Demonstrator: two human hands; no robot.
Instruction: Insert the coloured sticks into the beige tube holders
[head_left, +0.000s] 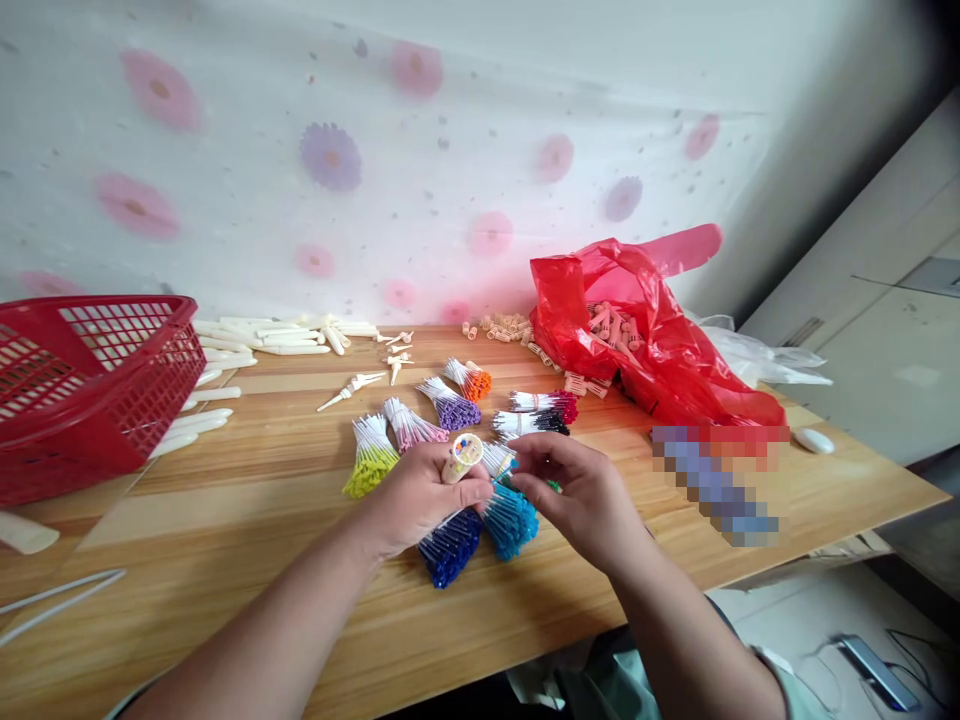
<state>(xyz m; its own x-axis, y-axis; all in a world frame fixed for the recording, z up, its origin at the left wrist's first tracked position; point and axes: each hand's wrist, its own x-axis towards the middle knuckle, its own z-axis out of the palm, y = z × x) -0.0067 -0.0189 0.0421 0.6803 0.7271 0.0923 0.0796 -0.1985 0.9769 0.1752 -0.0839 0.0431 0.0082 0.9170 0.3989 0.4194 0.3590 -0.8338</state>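
Note:
My left hand [420, 495] is closed around a cream pen barrel [463, 457], its round open end turned toward me with several small coloured ends inside. Close by on the right, my right hand [574, 490] pinches a thin pen refill with a light blue end [506, 470]. Bundles of white refills with coloured ends lie around and under the hands: yellow [370, 460], pink [412, 425], purple [450, 405], orange [469, 380], black [532, 422], dark blue [450, 550] and light blue [510, 520]. A green-ended bundle is mostly hidden behind my right hand.
A red basket [161, 400] stands at the left beside cream barrels [289, 335]. Pointed cream parts [352, 388] lie behind the bundles. A red plastic bag [660, 350] holds peach-coloured parts [615, 330]; more lie beside it. A white mouse [814, 440] sits at the right.

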